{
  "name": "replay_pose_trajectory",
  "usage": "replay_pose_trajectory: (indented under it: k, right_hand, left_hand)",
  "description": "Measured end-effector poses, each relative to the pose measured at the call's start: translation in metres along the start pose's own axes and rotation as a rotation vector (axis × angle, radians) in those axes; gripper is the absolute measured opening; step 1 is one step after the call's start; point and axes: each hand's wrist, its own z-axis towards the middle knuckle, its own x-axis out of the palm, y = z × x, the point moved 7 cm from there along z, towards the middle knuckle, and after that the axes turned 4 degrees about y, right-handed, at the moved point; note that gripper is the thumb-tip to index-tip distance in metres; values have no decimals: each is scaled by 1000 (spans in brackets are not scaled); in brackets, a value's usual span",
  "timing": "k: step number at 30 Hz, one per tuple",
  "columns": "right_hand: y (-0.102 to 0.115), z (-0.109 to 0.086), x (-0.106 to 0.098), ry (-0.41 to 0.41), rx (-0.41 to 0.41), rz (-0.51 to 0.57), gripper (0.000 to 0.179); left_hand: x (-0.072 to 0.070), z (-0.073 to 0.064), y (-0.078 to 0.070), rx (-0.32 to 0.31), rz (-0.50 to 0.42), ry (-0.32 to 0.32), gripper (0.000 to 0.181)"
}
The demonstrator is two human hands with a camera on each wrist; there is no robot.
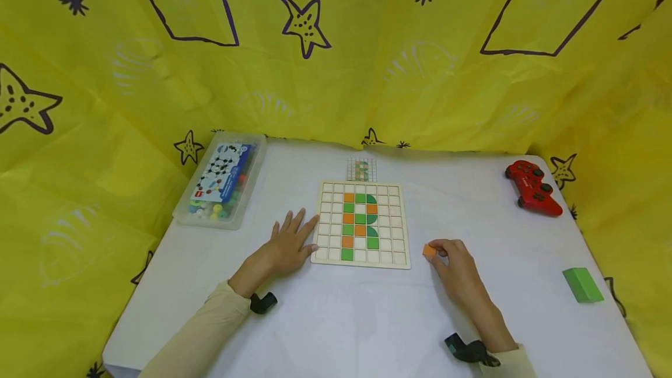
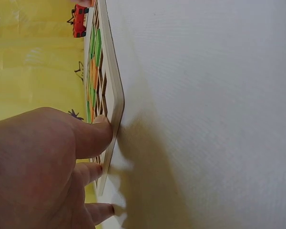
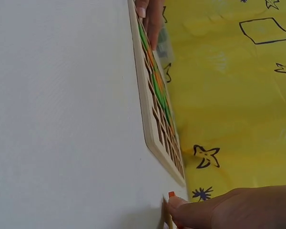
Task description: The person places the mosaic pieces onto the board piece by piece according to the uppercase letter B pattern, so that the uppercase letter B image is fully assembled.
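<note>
A wooden grid board (image 1: pixel 391 258) lies on the table, with orange and green square tiles and several green curved tiles set in its middle cells. My left hand (image 1: pixel 287 251) rests at the board's left side, fingers spread and fairly straight. In the left wrist view its thumb (image 2: pixel 97 136) touches the board's edge. Just right of the board, my right hand (image 1: pixel 458 270) pinches an orange square tile (image 1: pixel 429 250) between thumb and fingers, apart from the board. Only a small part of that tile shows in the right wrist view. Directly behind the board lies a small pattern card (image 1: pixel 362 170).
A lidded clear plastic box (image 1: pixel 238 214) of colored pieces sits at the back left. On the right are a red game controller (image 1: pixel 534 187) and a green block (image 1: pixel 583 284). Yellow patterned cloth (image 1: pixel 336 92) hangs behind and beside the white table (image 1: pixel 336 319).
</note>
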Motion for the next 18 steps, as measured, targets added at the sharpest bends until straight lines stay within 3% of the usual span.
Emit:
replay_pose_trajectory:
  k: [7, 18]
  right_hand:
    - [24, 17, 10, 6, -72, 27, 30]
    - [79, 27, 58, 126, -194, 34, 29]
  left_hand:
    - [-1, 1, 0, 10, 12, -1, 69]
    - [1, 1, 1, 12, 12, -3, 70]
